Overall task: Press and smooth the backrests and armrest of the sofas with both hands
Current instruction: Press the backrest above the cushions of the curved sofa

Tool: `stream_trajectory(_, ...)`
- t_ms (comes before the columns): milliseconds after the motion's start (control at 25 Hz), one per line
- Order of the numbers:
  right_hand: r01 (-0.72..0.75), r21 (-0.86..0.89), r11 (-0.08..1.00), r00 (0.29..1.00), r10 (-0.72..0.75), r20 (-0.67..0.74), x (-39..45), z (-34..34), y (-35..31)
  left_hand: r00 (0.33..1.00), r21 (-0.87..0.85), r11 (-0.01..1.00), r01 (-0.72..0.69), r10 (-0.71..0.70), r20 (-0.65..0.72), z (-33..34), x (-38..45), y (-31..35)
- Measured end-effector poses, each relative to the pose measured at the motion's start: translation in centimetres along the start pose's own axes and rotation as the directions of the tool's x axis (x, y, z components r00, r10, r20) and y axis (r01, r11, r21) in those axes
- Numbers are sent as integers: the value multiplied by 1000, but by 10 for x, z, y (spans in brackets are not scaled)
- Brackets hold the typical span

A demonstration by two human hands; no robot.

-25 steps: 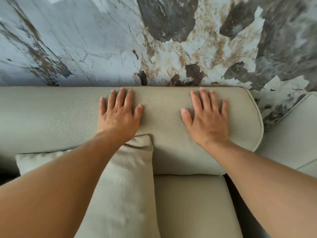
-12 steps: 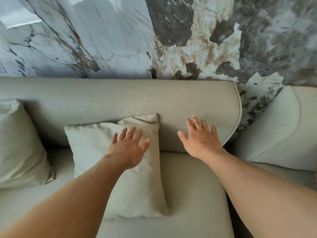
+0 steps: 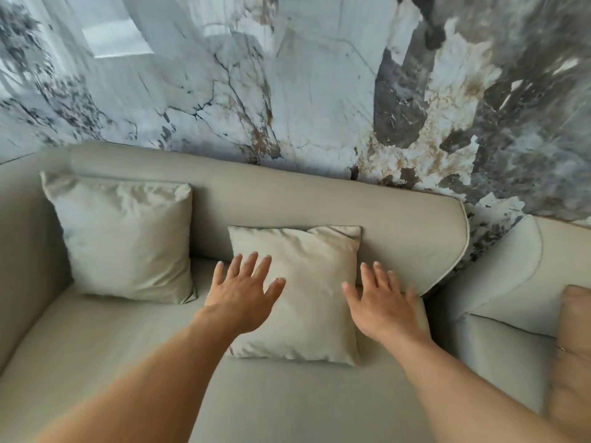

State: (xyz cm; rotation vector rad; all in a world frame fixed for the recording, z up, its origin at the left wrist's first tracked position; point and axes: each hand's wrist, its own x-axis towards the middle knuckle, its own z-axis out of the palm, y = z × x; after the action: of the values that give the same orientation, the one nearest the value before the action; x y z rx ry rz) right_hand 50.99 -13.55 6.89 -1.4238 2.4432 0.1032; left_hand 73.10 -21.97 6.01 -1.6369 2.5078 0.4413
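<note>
Reaching forward over the pale grey-green sofa [image 3: 287, 394], both bare arms stretched toward its backrest [image 3: 319, 203], a long rounded bolster of finely grained fabric that ran along the marble-patterned wall [image 3: 303, 91] and ended in a piped, curved edge at the right. The left hand [image 3: 246, 298] was flat with its fingers [image 3: 260, 270] spread wide, holding nothing, over the left part of a square, softly creased cushion [image 3: 313, 298] leaning against the backrest. The right hand [image 3: 383, 308] was likewise open and empty, fingers fanned, at the cushion's right edge near the foot of the backrest; whether either palm touched fabric could not be told. A second, plumper wrinkled cushion [image 3: 124, 238] stood in the left corner. Beside the first, a second sofa [image 3: 511, 298] carried a tan cushion [image 3: 572, 362]
</note>
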Motion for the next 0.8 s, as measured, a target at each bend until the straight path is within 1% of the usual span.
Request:
stream_trajectory(160, -29, 9, 1000, 999, 29, -19, -62, -31, -65, 1000, 57, 998, -7, 9, -29, -61, -59, -77)
stream_trajectory(240, -13, 28, 1000, 1000, 14, -17, -89, -49, -97, 1000, 111, 994, 0, 2, -12, -92, -87, -111)
stream_trajectory(320, 13, 47, 999, 1000, -12, -18, -108, -66, -128, 999, 109, 993, 39, -36, -29, -121, -109, -138)
stream_trajectory(560, 135, 57, 989, 990, -133, -40, -134, -101, -202, 978, 74, 981, 177, -167, -127, -178, -151, -186)
stream_trajectory(800, 262, 94, 960, 965, -259, -40, -122, -115, -247, 945, 103, 948, 300, -281, -168, -210, -176, -208)
